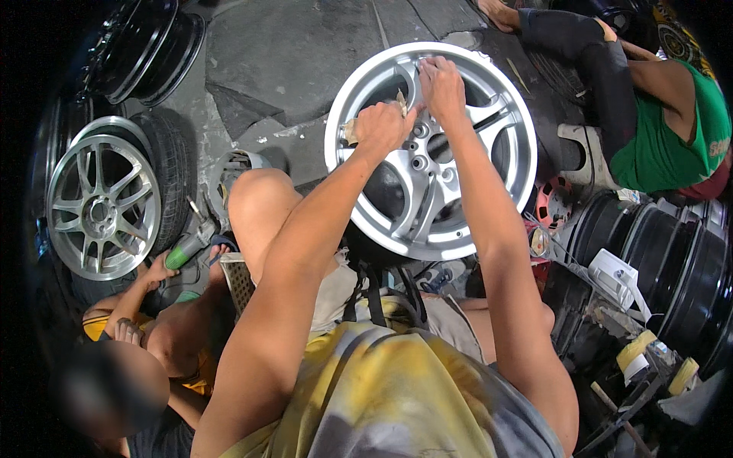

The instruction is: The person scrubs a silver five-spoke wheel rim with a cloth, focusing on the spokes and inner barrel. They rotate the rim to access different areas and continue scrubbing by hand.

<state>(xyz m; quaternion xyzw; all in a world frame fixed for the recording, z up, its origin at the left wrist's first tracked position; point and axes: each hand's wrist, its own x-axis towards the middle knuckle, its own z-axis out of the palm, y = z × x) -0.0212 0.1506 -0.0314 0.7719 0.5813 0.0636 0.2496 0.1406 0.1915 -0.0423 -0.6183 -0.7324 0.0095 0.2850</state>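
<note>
A silver alloy wheel (pixel 416 195) with paired spokes lies face up in front of me, just past my knees. My left hand (pixel 384 126) is closed over a creased piece of tan sandpaper (pixel 351 131) at the wheel's upper left spokes. Its torn edge also sticks out by the thumb. Beside it, my right hand (pixel 443 85) rests on the far spoke near the rim, fingers bent and pressed together. Whatever those fingers hold, if anything, is hidden.
Another silver wheel (pixel 103 214) leans against a tyre (pixel 166 160) at left. Below it, a person holds a green angle grinder (pixel 191 243). At right, a person in a green top (pixel 672 145) sits by a white stool (pixel 584 149). Black rims (pixel 641 244) are stacked lower right.
</note>
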